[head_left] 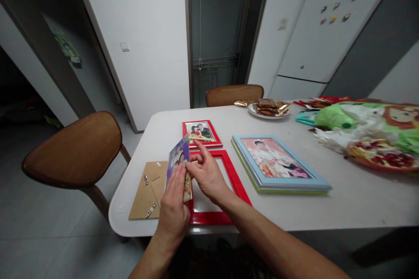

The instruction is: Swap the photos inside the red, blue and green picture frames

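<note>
Both hands hold photos upright above the table's near left part. My left hand (175, 198) is closed round the lower part of the photos (176, 157); one shows purple, and another edge shows behind it. My right hand (207, 174) pinches their right side with thumb and fingers, its index finger stretched upward. Beneath my right hand lies an empty red frame (234, 174). To the left is a brown backing board (140, 196) with metal clips, partly behind my left hand. Farther back lies a smaller red frame with a couple's photo (201, 133).
Stacked frames, a light blue one (278, 161) on top, lie right of the red frame. Behind them is a plate of wrapped snacks (268, 109). Green bags (347, 115) and a dish of red pieces (386, 154) stand at the right. Wooden chairs (77, 150) (234, 93) flank the table.
</note>
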Available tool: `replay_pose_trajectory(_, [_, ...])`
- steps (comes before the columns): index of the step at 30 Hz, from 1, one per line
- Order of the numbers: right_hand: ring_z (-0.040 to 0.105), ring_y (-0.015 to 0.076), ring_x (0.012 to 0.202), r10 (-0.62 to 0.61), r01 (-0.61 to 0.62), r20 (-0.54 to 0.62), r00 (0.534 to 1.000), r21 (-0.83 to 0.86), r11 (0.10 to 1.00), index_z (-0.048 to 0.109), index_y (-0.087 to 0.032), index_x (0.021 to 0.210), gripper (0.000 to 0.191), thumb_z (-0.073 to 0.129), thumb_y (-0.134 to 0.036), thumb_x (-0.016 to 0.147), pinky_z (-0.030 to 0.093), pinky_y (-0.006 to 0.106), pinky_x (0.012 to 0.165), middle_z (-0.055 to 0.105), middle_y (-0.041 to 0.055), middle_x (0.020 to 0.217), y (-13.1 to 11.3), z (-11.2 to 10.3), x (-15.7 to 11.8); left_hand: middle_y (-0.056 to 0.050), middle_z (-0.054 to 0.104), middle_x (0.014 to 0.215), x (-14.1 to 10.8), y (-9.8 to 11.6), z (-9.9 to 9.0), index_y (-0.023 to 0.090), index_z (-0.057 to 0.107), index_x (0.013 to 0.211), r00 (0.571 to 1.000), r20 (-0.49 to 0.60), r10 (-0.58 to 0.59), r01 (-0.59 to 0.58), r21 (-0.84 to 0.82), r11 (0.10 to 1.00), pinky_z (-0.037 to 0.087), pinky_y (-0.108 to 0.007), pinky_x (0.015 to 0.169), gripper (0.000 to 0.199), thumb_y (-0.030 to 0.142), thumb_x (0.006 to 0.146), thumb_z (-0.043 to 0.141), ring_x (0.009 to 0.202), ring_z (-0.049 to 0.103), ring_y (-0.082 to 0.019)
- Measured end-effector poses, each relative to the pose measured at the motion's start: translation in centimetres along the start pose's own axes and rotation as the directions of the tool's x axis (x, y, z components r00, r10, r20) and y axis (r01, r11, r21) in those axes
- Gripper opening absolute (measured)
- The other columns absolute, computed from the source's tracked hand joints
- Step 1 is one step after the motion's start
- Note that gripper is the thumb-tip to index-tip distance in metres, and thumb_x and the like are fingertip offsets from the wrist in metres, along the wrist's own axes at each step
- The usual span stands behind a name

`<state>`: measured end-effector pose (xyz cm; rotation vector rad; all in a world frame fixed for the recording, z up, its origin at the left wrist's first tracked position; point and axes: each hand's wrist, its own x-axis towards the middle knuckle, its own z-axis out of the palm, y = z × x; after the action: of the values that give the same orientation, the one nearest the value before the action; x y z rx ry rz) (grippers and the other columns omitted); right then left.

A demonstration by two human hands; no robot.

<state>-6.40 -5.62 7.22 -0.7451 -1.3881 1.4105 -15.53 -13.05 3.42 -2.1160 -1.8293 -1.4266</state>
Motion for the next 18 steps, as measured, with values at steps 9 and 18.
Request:
replay_pose_trajectory(9, [0.059,0.0137,0.074,0.345,-0.334,-0.051,0.937,0.150,0.930,0.041,-0.018,0.116,0.043,0.042,-0.029,0.074,0.047,0.025,0.061,0.061,0.0063,0.091,3.0,-3.7,-1.5,-0.009,0.056,0.112,0.7,3.1,1.7,0.014,0.041,0.118,0.828,-0.058,-0.558,0.404,-0.630,0.664,0.042,-0.035,0.089,0.040,0.030,0.081,0.040,0.105,0.051,-0.021])
replay_pose_trajectory(18, [0.060,0.0149,0.055,0.309,-0.350,-0.197,0.930,-0.221,0.911,0.048,-0.013,0.112,0.049,0.036,-0.012,0.065,0.044,0.022,0.046,0.066,0.0050,0.073,2.1,-9.6,-0.6,-0.012,0.046,0.123,0.0,0.8,1.1,0.014,0.041,0.116,0.895,0.174,-0.411,0.447,-0.334,0.830,0.032,-0.040,0.097,0.047,0.019,0.071,0.050,0.114,0.041,-0.022])
